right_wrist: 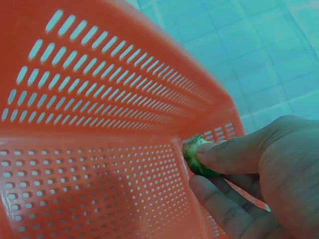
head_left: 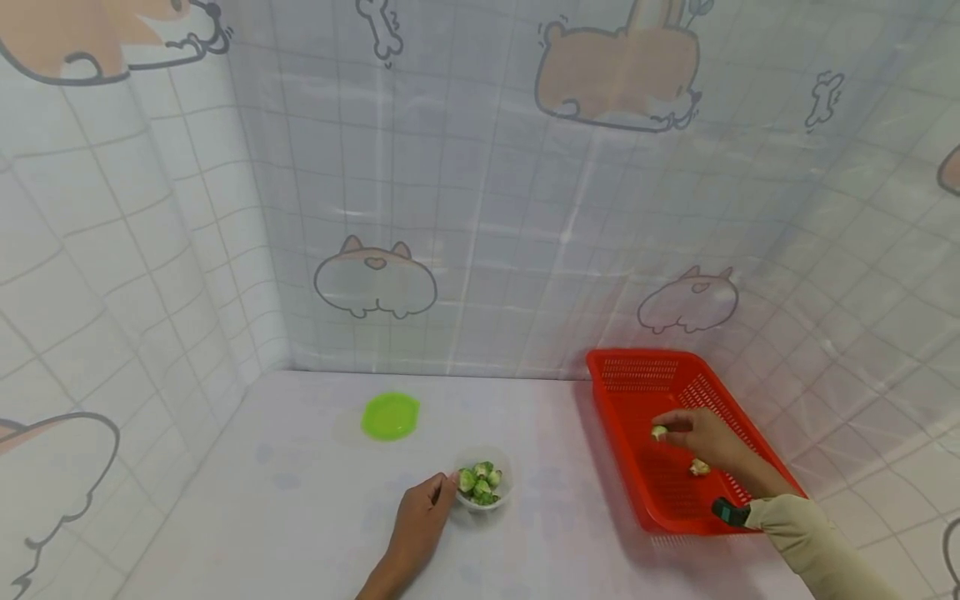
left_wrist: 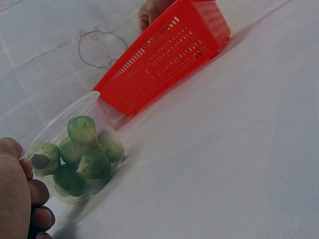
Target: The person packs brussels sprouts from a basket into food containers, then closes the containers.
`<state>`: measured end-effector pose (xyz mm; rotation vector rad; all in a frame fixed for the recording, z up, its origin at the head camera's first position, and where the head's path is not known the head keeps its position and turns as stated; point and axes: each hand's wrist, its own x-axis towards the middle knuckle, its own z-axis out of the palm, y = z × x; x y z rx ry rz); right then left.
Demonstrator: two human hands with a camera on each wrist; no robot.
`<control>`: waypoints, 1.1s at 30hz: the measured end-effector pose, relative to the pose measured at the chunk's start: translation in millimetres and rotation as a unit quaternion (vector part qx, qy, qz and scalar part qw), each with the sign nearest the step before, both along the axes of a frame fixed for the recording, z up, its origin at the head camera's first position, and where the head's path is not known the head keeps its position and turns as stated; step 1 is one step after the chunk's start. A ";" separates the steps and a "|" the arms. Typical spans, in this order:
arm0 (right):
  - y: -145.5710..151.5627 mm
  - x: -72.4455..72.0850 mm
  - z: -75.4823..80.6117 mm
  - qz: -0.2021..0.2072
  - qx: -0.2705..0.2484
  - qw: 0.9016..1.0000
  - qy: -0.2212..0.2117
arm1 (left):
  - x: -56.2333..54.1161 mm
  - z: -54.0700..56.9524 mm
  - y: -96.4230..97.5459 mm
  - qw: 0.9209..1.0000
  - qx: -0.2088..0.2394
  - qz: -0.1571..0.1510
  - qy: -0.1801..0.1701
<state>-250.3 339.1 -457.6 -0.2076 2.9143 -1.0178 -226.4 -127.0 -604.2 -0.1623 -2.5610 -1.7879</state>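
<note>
My left hand point(head_left: 422, 518) grips the rim of a clear round plastic bowl point(head_left: 507, 482), thumb and fingers at its left side. Several green Brussels sprouts point(left_wrist: 82, 130) lie in that bowl, which appears tilted in the left wrist view only because the camera is turned. Over the red slotted plastic basket point(head_left: 619, 433), my right hand point(head_left: 707, 437) pinches a single Brussels sprout point(right_wrist: 192, 155) between thumb and fingers. A small pale yellowish lump point(head_left: 700, 467) rests on the basket floor below the right hand; its kind is unclear.
A bright green lid-like disc point(head_left: 391, 416) lies flat on the white tabletop point(head_left: 300, 500), behind and left of the bowl. White tiled-pattern sheeting point(head_left: 480, 208) with cartoon dogs rises at the back and both sides. A dark band point(head_left: 730, 512) circles the right wrist.
</note>
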 end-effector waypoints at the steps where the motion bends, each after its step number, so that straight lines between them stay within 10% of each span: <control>1: -0.3 0.2 1.3 0.005 0.002 1.000 0.006 | 0.2 0.1 -0.1 1.000 0.001 0.000 0.001; 33: -83.6 6.4 29.1 0.040 -0.012 0.999 0.026 | 1.7 3.4 0.4 1.000 -0.002 0.000 -0.005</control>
